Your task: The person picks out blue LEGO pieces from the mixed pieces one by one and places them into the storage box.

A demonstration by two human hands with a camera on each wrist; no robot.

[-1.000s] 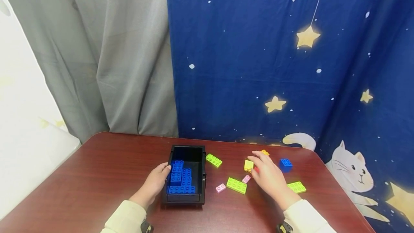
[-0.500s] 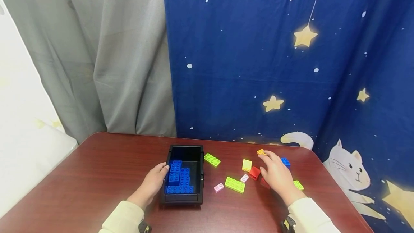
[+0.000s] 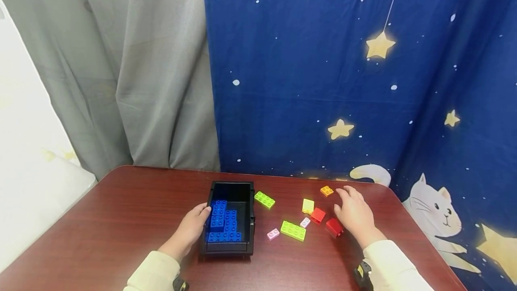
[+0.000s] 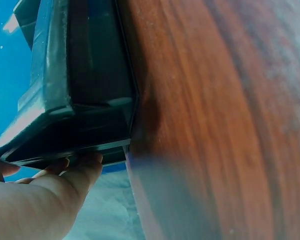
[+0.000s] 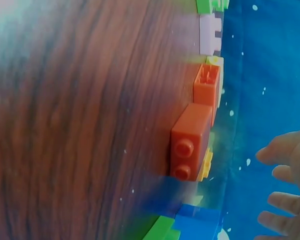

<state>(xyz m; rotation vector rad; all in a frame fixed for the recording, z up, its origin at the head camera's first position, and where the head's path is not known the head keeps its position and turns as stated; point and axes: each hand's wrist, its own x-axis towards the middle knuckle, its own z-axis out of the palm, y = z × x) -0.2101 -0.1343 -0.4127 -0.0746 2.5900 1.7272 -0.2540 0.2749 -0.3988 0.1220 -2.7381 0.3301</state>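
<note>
My left hand [image 3: 191, 227] grips the left wall of a black plastic box [image 3: 250, 219], thumb at its rim and fingers against the outside. Inside, toward the near end and left, sit several blue building bricks [image 3: 218, 221]. Over the right side of the table is my right hand [image 3: 357, 212], its fingers spread and holding nothing. It hides a blue brick [image 5: 197, 223] and a green brick [image 5: 160, 229] from the head view; both show low in the right wrist view. Left of this hand lie a red brick [image 3: 334, 227] on its side and an orange brick [image 3: 326, 191].
Between box and right hand lie another red brick [image 3: 317, 215], a yellow brick [image 3: 308, 206], two green bricks, one far [image 3: 265, 200] and one near [image 3: 293, 231], and two pink bricks. The reddish-brown table [image 3: 161, 192] ends at curtains [image 3: 282, 102] behind.
My right hand has moved right, from above the yellow and red bricks past the orange one, uncovering the red bricks and covering the blue one. The left hand keeps its hold on the box.
</note>
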